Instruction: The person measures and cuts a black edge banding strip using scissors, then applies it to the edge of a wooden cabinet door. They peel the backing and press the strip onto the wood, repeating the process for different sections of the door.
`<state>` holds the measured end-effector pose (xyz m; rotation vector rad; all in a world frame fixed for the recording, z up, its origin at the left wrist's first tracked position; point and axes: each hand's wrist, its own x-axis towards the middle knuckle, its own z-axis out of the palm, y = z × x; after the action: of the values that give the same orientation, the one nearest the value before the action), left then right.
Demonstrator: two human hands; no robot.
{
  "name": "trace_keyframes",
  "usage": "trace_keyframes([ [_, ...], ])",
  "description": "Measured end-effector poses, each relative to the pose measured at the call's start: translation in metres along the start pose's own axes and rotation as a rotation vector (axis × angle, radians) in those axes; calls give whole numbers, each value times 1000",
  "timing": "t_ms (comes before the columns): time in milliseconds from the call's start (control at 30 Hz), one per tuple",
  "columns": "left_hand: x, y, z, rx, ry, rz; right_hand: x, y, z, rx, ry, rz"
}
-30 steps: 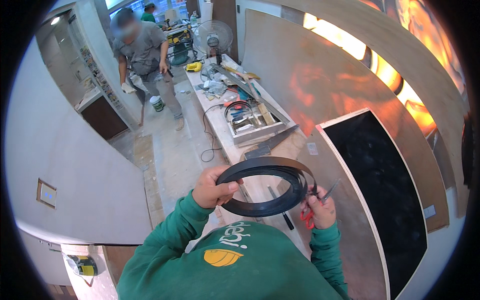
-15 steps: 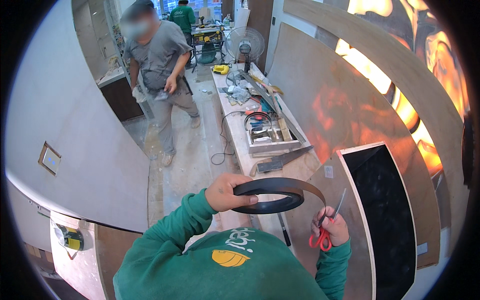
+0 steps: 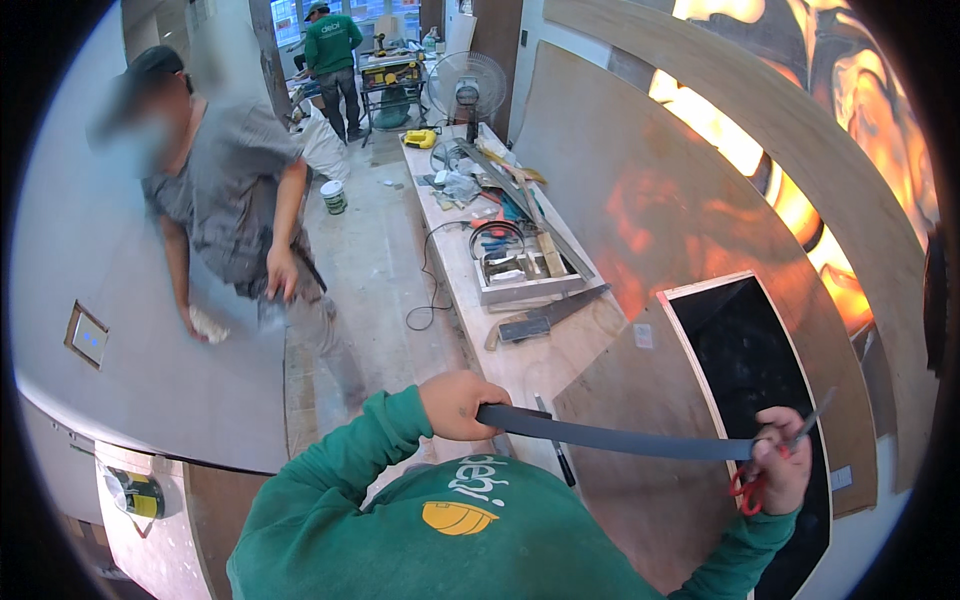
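My left hand (image 3: 460, 405) is closed on a dark band (image 3: 620, 440), which stretches flat and nearly straight across to my right hand (image 3: 780, 460). The round coil shape no longer shows; I cannot tell where the rest is. My right hand is closed on red-handled scissors (image 3: 746, 490) at the band's right end, their metal blades pointing up to the right. Under the band, on the bench (image 3: 590, 370), lies a long thin tool with a black handle (image 3: 562, 462). A plywood-edged box with a black interior (image 3: 745, 350) stands behind my right hand.
A person in grey (image 3: 230, 200) is close at front left, beside a pale panel (image 3: 180, 390). A person in green (image 3: 333, 60) works far back. The bench carries a saw (image 3: 560, 315), tool tray (image 3: 525, 285) and clutter. A fan (image 3: 465, 85), bucket (image 3: 333, 198) and cord (image 3: 430, 300) are beyond.
My right hand moved right with the scissors, and the looped band now shows as a straight length between my hands. The person in grey came nearer, towards the left.
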<state>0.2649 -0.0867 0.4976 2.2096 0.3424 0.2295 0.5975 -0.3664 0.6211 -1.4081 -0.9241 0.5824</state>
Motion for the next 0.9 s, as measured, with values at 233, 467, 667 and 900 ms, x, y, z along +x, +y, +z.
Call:
trace_keyframes([
  [233,15,-10,22,-38,-101,11,-12,-14,-46,15,191,-117],
  [467,29,-17,37,37,-148,7,-28,-7,-74,16,218,-203],
  [667,38,-19,45,83,-116,-94,-49,-19,-95,-13,334,-216],
  [900,51,-47,61,272,-111,-130,-74,-22,-133,-128,342,-219],
])
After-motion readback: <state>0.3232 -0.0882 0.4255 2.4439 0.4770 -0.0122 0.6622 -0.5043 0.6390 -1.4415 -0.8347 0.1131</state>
